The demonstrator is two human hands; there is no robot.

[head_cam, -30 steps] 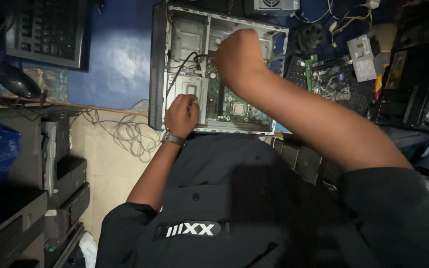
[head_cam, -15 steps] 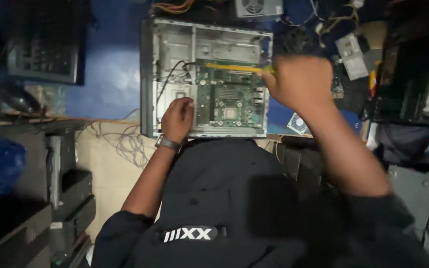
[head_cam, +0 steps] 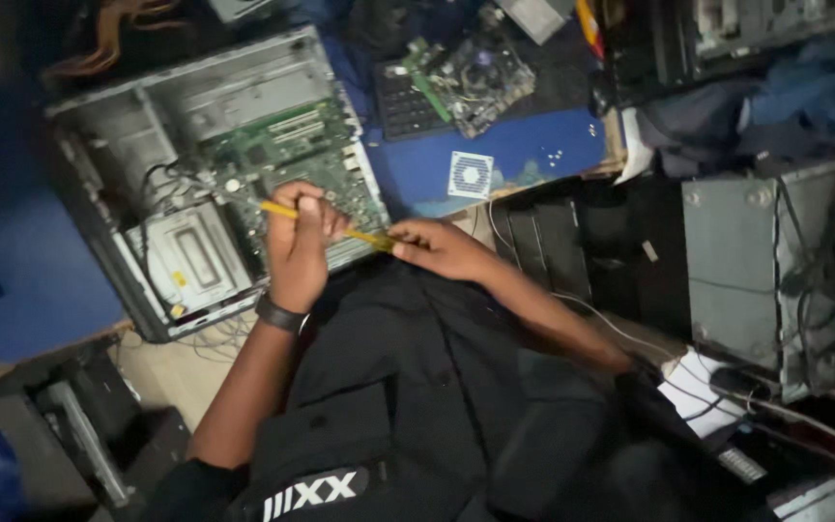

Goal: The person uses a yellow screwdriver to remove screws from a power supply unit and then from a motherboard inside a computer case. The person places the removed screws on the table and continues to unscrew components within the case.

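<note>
An open grey computer case (head_cam: 108, 116) lies on its side on the blue table, its green motherboard (head_cam: 292, 145) exposed. A thin yellow screwdriver (head_cam: 364, 236) runs across the board's near edge. My left hand (head_cam: 297, 242), with a dark wristband, is closed around the tool's shaft over the motherboard. My right hand (head_cam: 437, 246) grips the handle end, just off the case's near right corner. Black cables (head_cam: 161, 179) loop inside the case next to a silver drive (head_cam: 195, 256).
A loose circuit board (head_cam: 480, 77), a black keypad (head_cam: 403, 97) and a small white fan (head_cam: 471, 176) lie on the blue table (head_cam: 543, 145). A grey computer tower (head_cam: 746, 261) with tangled cables stands at the right. Dark equipment is stacked at the lower left.
The view has swung, so the case now sits upper left. My right hand came down from the case's right side to its near edge. My left hand now holds the screwdriver's shaft.
</note>
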